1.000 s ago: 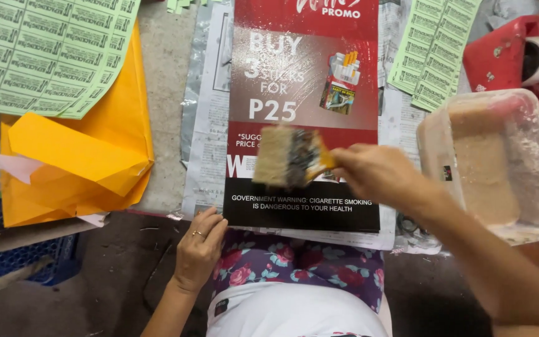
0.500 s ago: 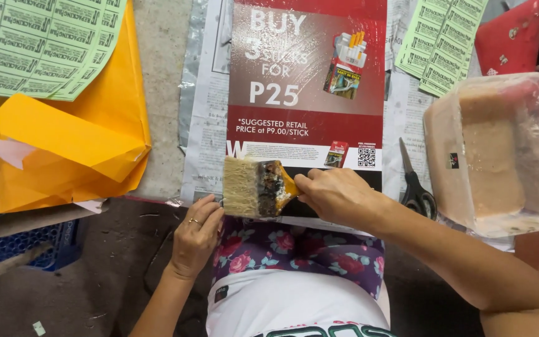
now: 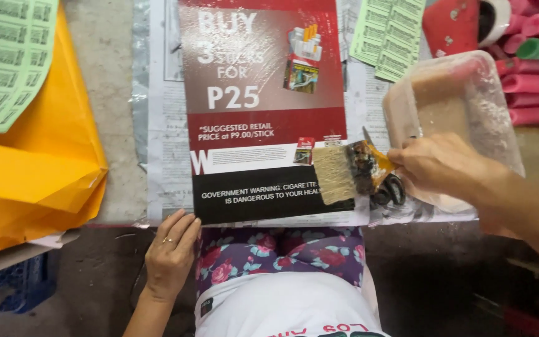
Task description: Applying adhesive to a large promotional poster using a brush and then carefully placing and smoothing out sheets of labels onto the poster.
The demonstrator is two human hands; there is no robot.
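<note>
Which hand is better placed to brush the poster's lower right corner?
Right. The right hand already holds the paintbrush on that corner of the poster; the left hand rests at its bottom edge.

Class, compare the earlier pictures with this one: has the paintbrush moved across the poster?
Yes. The paintbrush in the right hand has swept from the poster's lower middle to its lower right edge, toward the plastic tub.

**Covered, Cropped and Unclear**

The paintbrush (image 3: 350,173) handle is hidden inside the right hand (image 3: 441,167), and its bristles cover part of the poster (image 3: 263,106). The scissors (image 3: 387,187) show only a blade tip and dark loops. The picture's edges crop the green sheets (image 3: 7,56), pink rolls (image 3: 534,81) and yellow envelope (image 3: 32,168). The plastic tub (image 3: 463,100) contents look cloudy.
</note>
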